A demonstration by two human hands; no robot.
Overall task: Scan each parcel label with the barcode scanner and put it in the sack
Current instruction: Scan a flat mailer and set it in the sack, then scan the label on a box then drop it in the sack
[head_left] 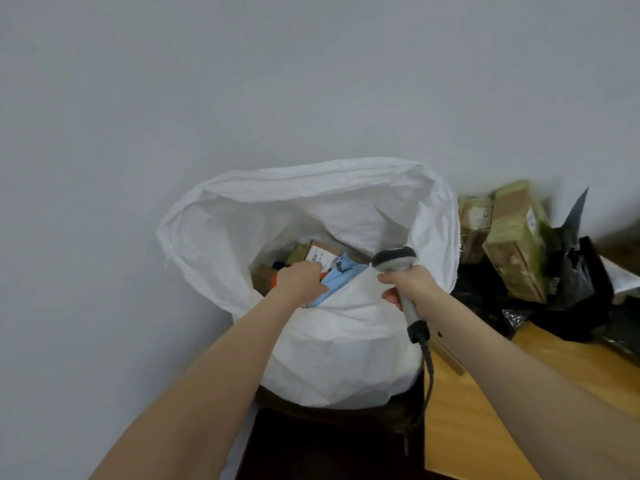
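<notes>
One wide-angle camera, worn on the head, faces forward and steeply down, near the white sack (311, 344) and looking into its open mouth; both arms (221, 355) enter from the bottom edge

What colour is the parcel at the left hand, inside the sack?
Light blue; the parcel shows best in the head view.

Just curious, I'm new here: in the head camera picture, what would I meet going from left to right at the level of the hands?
The left hand → blue parcel → barcode scanner → brown parcels → black bags.
</notes>
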